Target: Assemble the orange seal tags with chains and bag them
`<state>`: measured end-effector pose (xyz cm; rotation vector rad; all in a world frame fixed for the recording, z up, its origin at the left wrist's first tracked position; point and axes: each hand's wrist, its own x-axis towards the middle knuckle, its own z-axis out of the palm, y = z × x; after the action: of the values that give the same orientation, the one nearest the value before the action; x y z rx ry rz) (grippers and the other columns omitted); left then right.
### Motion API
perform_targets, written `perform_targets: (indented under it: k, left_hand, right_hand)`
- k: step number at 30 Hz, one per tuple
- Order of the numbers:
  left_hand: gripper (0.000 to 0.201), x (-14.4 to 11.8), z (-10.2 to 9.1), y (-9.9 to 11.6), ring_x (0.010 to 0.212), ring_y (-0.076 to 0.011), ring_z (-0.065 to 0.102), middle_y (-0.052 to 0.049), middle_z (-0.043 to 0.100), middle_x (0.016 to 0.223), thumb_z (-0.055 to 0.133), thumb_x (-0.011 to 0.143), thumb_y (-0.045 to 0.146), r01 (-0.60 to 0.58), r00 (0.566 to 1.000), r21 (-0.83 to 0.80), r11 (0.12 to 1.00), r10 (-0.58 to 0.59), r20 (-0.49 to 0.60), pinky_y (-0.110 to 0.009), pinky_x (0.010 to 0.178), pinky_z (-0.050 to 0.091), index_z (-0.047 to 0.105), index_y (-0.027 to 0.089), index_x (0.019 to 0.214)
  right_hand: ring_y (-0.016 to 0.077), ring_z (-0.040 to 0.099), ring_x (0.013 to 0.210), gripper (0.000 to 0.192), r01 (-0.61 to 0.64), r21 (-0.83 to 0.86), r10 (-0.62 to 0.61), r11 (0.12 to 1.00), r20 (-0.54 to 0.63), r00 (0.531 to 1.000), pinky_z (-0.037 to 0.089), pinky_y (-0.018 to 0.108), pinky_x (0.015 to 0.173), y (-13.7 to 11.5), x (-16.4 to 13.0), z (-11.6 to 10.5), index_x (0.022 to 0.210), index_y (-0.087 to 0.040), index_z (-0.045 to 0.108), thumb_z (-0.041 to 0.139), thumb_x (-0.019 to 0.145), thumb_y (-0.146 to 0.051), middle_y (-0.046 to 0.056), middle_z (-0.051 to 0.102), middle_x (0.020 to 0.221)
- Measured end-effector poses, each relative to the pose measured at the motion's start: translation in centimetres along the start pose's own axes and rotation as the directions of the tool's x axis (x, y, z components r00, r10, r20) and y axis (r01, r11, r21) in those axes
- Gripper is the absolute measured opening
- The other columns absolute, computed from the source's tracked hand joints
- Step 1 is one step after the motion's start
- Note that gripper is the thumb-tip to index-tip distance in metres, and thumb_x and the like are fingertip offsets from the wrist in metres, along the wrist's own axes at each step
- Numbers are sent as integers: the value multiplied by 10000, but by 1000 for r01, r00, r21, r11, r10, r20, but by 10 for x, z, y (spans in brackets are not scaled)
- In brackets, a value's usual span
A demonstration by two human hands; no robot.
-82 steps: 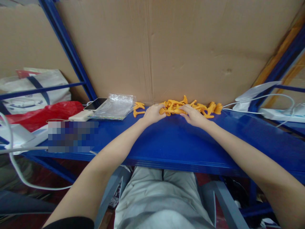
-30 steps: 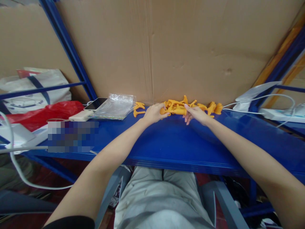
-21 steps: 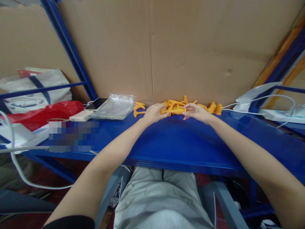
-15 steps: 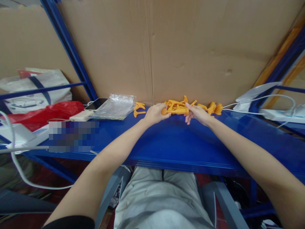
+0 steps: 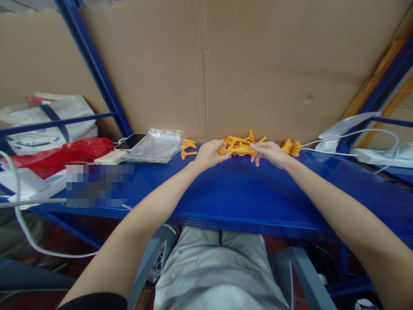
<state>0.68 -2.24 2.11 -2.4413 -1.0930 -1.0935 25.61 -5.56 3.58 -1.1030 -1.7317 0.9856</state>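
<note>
From my remote feed: blue shelf (image 5: 245, 193) w/ orange parts pile (image 5: 240, 142) at 12 o'clock against cardboard, left hand (image 5: 206, 155) clenched on orange piece (image 5: 237, 150) end, right hand (image 5: 271, 154) fingertips pinching its 3 o'clock end; I'd keep it level, press ends together squarely.

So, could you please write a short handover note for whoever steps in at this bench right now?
Left hand: closed on one end of an orange plastic piece.
Right hand: fingertips on its other end.
Orange pile: at the back of the blue shelf, against the cardboard.
Set apart: two orange pieces beside the clear bags.
Left: the pile, plus pieces by the right hand.
</note>
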Motion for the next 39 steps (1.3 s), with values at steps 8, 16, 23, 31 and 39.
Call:
perform_targets:
  k: [8,16,23,31,39]
  left_hand:
    - [203,2,-2,0,781,-192,650,-57,715,860,690,813,374,24,998,-5,1000,-24,56,-278,679,442,647,183,863]
    - [222,1,-3,1,779,-189,644,-56,712,859,690,814,396,10,999,18,1000,-10,35,-271,666,439,654,189,883]
    - [240,1,-6,4,829,-212,657,-72,711,892,690,822,400,32,996,24,999,-34,77,-292,717,474,656,184,921]
    - [663,-1,-3,-16,1167,-255,630,-139,580,1385,586,901,468,92,986,-41,995,-85,146,-345,925,506,371,227,1481]
    - [524,-6,-14,-52,1375,-347,470,-195,496,1481,445,910,187,323,644,533,782,-594,481,-508,1100,401,483,169,1433]
  right_hand:
    - [133,667,538,424,-107,-30,108,994,46,993,471,223,464,-1,0,-1,920,-181,684,613,884,-598,81,755,812]
    - [133,640,547,422,-34,62,34,998,2,999,518,262,564,1,1,-1,729,-165,642,768,760,-566,58,712,682]
    - [133,608,500,382,-143,203,145,969,4,989,524,252,527,0,4,8,691,-155,617,693,879,-479,72,676,602]
    - [129,588,508,213,-204,386,275,900,-139,951,550,268,592,3,13,-10,748,-218,544,583,920,-337,5,608,580]
    - [140,611,520,303,33,148,62,988,-595,801,502,274,543,8,46,-12,805,-250,397,692,799,-321,-37,575,650]
